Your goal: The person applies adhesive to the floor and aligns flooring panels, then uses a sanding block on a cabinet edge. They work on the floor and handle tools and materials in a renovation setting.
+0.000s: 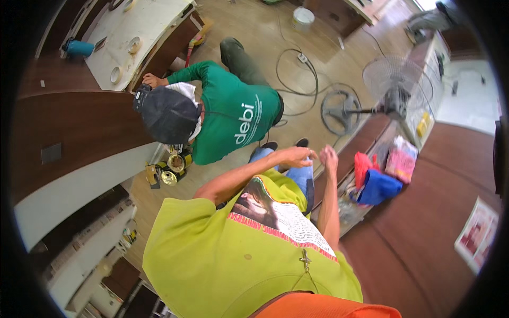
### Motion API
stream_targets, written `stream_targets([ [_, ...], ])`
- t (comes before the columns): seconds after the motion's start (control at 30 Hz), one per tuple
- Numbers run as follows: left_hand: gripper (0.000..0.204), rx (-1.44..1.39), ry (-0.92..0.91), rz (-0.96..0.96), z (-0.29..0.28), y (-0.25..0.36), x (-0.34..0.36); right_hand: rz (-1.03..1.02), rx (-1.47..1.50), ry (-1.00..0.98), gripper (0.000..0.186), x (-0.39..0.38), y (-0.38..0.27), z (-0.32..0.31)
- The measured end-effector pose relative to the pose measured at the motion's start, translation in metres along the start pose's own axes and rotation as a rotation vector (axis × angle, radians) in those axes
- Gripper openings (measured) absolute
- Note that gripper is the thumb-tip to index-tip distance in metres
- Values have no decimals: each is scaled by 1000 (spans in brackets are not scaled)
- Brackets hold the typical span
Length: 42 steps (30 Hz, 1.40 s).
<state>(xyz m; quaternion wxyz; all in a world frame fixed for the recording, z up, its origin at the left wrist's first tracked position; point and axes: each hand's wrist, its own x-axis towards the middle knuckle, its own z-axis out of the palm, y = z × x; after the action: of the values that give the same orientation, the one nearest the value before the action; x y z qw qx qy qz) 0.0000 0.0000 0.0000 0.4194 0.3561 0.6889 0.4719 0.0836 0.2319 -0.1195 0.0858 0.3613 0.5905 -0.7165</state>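
At upper left, tape rolls (134, 49) are lying on the bench (159, 17), probably within reach of the co-worker (233, 106). At centre, the left hand (298, 157) and right hand (328, 158) are hovering close together, curled; whether they are holding anything I cannot tell. Right of centre, a red bag (363, 168) and blue bundle (379, 187) are lying together, perhaps for tidiness.

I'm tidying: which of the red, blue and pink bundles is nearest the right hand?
The red bundle; the blue bundle and pink bundle lie farther from the right hand.
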Motion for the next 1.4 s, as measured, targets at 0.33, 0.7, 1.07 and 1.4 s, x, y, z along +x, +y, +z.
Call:
stream_targets([
  [0.33,43,-133,519,-207,-90,-14,125,-61,-365,-323,37,193,-170,32],
  [0.7,42,-368,1116,-255,-298,-68,136,-268,-507,-963,37,342,-371,404],
  [1.07,23,-323,1994,-206,-623,-116,2,-32,-765,-1190,35,513,-300,786],
  [1.4,25,378,2176,-766,-769,-154,-128,-11,-654,-1305,51,485,-244,954],
])
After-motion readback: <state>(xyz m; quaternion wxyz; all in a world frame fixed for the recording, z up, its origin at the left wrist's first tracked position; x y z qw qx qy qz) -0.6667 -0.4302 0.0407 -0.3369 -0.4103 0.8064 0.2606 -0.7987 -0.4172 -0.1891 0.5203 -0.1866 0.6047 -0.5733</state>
